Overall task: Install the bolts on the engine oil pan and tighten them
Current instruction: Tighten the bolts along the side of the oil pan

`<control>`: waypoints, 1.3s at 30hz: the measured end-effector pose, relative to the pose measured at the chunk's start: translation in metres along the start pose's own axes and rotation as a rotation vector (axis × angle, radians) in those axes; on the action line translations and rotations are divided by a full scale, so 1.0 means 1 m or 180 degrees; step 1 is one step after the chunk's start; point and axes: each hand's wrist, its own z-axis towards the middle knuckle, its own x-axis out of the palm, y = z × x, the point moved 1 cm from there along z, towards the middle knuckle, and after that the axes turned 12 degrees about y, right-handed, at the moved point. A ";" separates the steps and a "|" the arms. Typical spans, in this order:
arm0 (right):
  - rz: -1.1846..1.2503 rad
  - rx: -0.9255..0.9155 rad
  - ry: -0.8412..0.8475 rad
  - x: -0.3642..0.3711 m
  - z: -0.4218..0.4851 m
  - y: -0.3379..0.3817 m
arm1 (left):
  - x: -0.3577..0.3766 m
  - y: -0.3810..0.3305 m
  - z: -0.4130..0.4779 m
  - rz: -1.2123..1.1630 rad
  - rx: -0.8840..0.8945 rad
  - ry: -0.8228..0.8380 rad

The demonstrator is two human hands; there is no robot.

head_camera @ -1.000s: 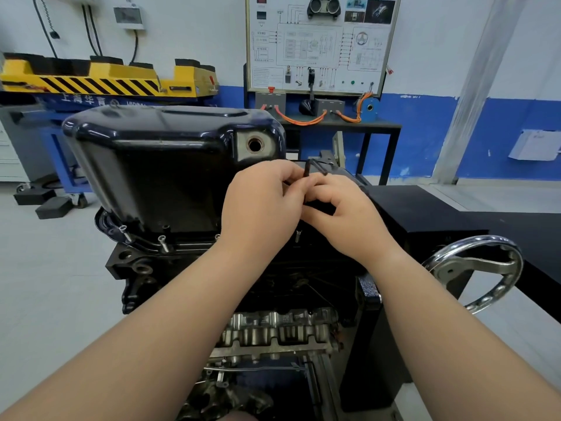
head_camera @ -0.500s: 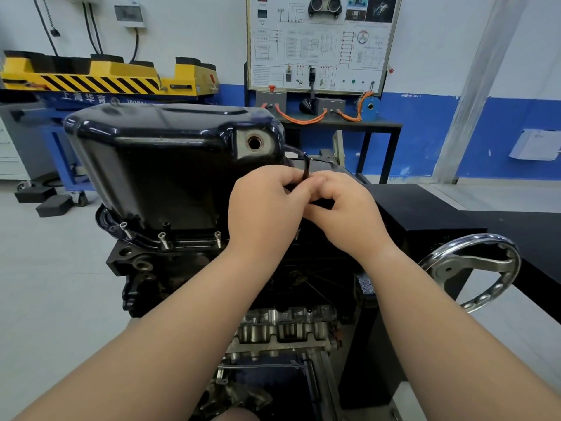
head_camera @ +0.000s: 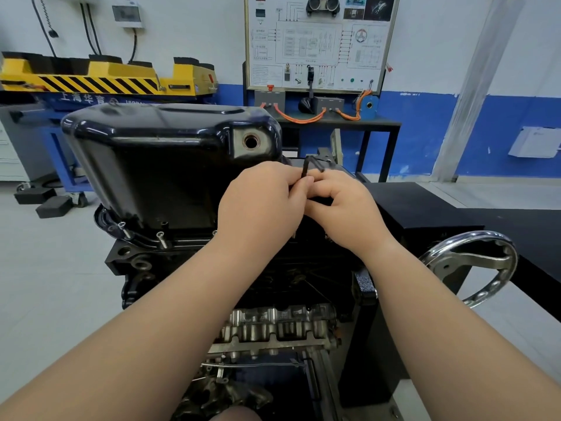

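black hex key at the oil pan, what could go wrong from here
1. The left grip and right grip only pinch the black L-shaped hex key and hide its tip, so it could slip out.
2. Two silver bolts on the flange of the glossy black oil pan stand proud and tilted; they may cross-thread if driven.
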 end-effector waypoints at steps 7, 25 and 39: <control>0.0093 0.0194 -0.0080 0.002 0.002 -0.001 | -0.037 -0.002 -0.003 -0.0255 0.0379 -0.0396; -0.0182 0.0264 -0.0340 0.009 0.004 -0.001 | -0.028 -0.003 0.009 0.0186 0.0431 -0.0052; 0.0564 -0.0027 -0.0209 -0.002 -0.003 -0.002 | -0.022 0.000 0.012 -0.0092 0.0385 0.0008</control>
